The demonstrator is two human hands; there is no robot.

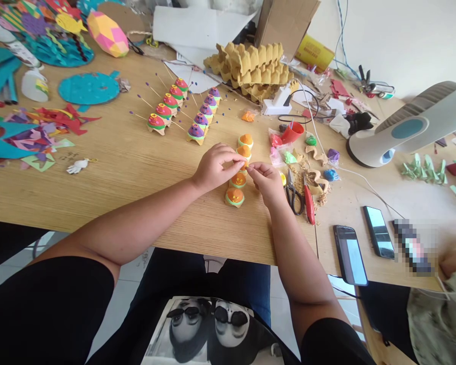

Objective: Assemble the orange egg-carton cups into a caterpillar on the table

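An orange egg-carton caterpillar [238, 172] lies on the wooden table [137, 167], made of several orange cups in a row. My left hand [214, 167] rests on its middle cups with fingers curled. My right hand [265, 181] meets it from the right, fingertips pinched at a small orange piece I cannot make out. Two more caterpillars stand farther back: a red one [166, 105] and a purple one [203, 115], both with thin sticks poking out.
Scissors [294, 191] and a red-handled tool [309, 204] lie right of my hands among clay lumps [289, 157]. Two phones [350, 254] lie at the front right. A white fan [410, 125], egg cartons [251, 68], a glue gun [279, 100] and coloured paper scraps [30, 134] surround the area.
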